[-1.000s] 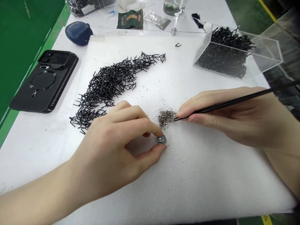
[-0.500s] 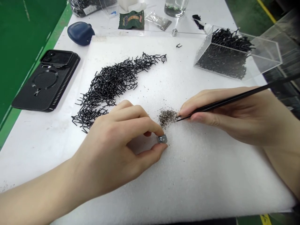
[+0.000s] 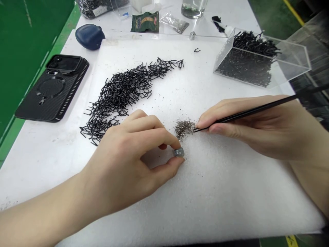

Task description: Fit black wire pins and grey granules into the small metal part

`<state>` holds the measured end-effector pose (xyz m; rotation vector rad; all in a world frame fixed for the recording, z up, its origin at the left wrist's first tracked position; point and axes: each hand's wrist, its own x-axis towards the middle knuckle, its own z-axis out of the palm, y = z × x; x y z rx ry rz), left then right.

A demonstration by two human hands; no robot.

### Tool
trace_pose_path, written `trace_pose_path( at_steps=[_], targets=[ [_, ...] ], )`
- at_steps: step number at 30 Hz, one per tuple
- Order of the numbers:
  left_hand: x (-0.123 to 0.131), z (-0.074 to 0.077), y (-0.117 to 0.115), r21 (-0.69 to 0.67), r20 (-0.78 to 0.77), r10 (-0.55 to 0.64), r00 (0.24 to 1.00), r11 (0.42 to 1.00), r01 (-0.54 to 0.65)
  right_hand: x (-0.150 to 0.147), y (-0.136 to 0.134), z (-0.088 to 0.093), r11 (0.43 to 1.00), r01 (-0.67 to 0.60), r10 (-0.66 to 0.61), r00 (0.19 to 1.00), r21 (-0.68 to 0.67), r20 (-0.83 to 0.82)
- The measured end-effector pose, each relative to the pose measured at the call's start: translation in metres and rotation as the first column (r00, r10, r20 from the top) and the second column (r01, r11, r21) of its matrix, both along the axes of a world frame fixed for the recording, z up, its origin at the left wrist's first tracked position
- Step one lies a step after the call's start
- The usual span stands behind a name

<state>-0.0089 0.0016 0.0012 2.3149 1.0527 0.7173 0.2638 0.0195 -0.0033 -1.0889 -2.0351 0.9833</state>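
Note:
Between thumb and index finger, my left hand (image 3: pixel 138 157) pinches a small grey metallic block (image 3: pixel 179 152) just above the white foam sheet (image 3: pixel 218 192). My right hand (image 3: pixel 246 127) grips black tweezers (image 3: pixel 246 113) like a pen. Their tips rest at the right edge of a small pile of tiny shiny metal bits (image 3: pixel 183 128). Whether the tips hold a bit is too small to tell. Behind my left hand spreads a heap of black forked pieces (image 3: pixel 123 89), and one loose forked piece (image 3: pixel 197 50) lies farther back.
A clear box (image 3: pixel 259 65) of black pieces stands at back right. To the left lie a black phone (image 3: pixel 52 89) and a blue rounded object (image 3: pixel 89 36). Along the back are a green packet (image 3: pixel 145 22), a clear bag (image 3: pixel 174 23), a metal nut-like piece (image 3: pixel 192 35) and a glass (image 3: pixel 194 9).
The view has shifted slightly. The tweezers' tips look closer together at the pile's edge, and my left hand keeps its pinch on the block.

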Motion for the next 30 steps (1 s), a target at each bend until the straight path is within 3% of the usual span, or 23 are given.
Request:
trace_pose_path(
  at_steps=[14,18,22,30],
  targets=[
    [0.003,0.001,0.001,-0.008,0.019,0.000,1.000,1.000,0.000,-0.003,-0.005,0.003,0.997,0.062,-0.066,0.994,-0.048,-0.089],
    [0.002,0.000,0.001,-0.007,0.016,-0.009,1.000,1.000,0.010,-0.009,-0.011,0.005,0.993,-0.031,0.010,0.983,-0.111,-0.182],
    [0.003,0.000,0.002,-0.005,0.025,-0.008,1.000,1.000,0.008,-0.014,-0.013,0.005,0.987,-0.114,0.093,0.981,-0.113,-0.171],
    [0.001,-0.002,0.000,0.005,0.022,-0.001,1.000,1.000,0.000,-0.013,-0.012,0.004,0.985,-0.152,0.143,0.983,-0.079,-0.111]
  ],
)
